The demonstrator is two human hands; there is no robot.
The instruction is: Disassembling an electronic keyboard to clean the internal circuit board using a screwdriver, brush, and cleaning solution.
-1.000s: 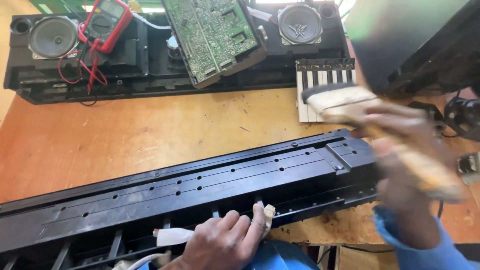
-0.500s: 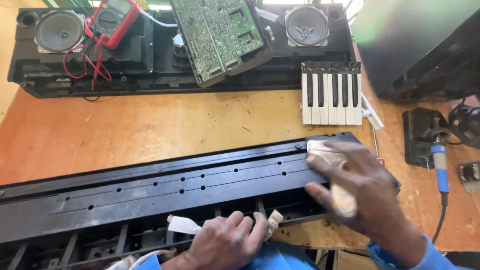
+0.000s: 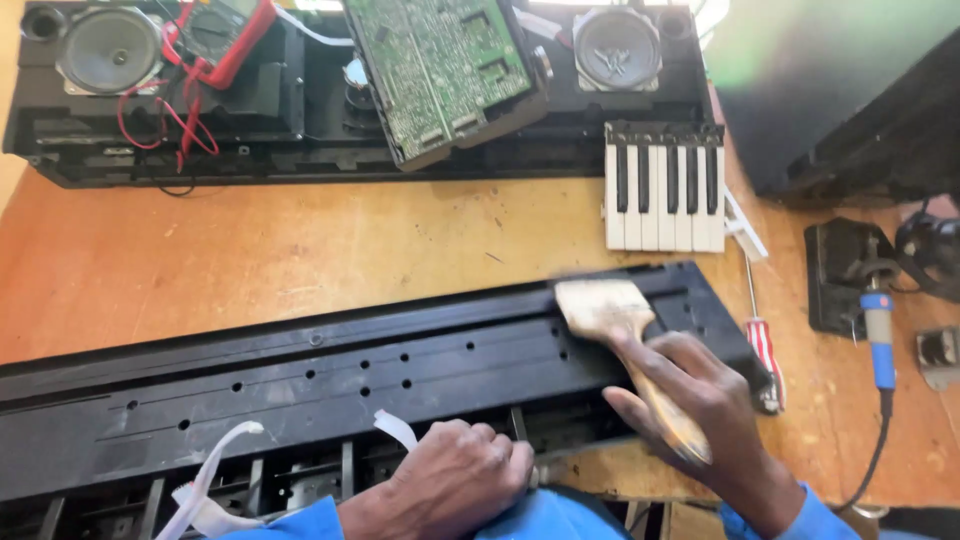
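Far above the hands, a black speaker housing (image 3: 300,150) spans the orange table (image 3: 250,260). It carries two round speakers (image 3: 110,50), a red multimeter (image 3: 225,35) with red leads, and a tilted green circuit board (image 3: 440,70). A key block (image 3: 662,195) of white and black keys lies just above the right hand. To that hand's right lie a striped-handle screwdriver (image 3: 762,345) and, farther right, a blue-handled soldering iron (image 3: 880,335).

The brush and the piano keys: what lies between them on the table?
In the head view, only the far edge of the black frame and bare table lie between the brush and keys.
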